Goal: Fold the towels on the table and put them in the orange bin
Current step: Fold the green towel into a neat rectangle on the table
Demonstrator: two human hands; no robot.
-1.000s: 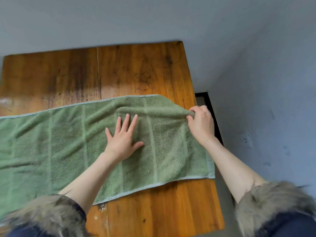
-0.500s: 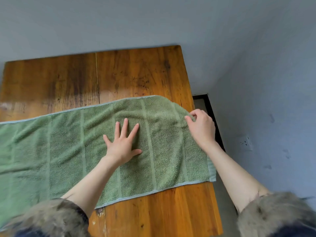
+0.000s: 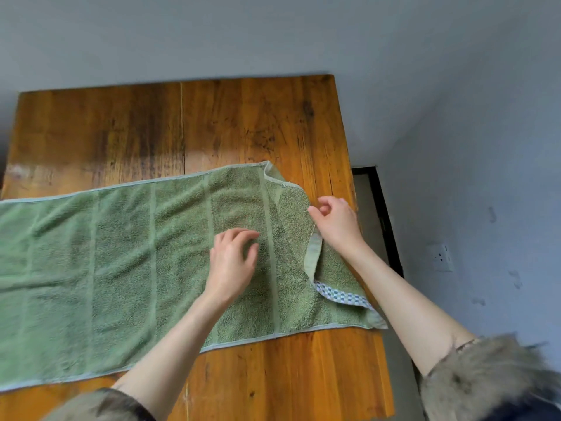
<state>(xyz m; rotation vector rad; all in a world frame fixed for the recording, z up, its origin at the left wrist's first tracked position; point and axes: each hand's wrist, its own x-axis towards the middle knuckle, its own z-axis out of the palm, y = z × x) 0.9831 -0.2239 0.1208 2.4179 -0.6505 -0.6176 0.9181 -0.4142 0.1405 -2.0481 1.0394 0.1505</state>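
Note:
A long green towel (image 3: 121, 253) lies flat across the wooden table (image 3: 243, 123), and its left end runs out of view. My right hand (image 3: 335, 226) is at the towel's right end and pinches the hem, which is turned over to the left; a checkered trim (image 3: 340, 296) shows under the flap. My left hand (image 3: 232, 262) is over the middle of the towel with its fingers loosely curled, holding nothing. Whether it touches the cloth is unclear. The orange bin is out of view.
The table's right edge (image 3: 349, 165) runs just beyond my right hand, with a gap and a dark-framed strip of floor (image 3: 382, 220) beside it. Grey walls stand behind and to the right, with a wall socket (image 3: 441, 257).
My right hand has drawn the towel's right end up and over to the left, which exposes the checkered trim. My left hand has gone from pressing flat to loosely curled.

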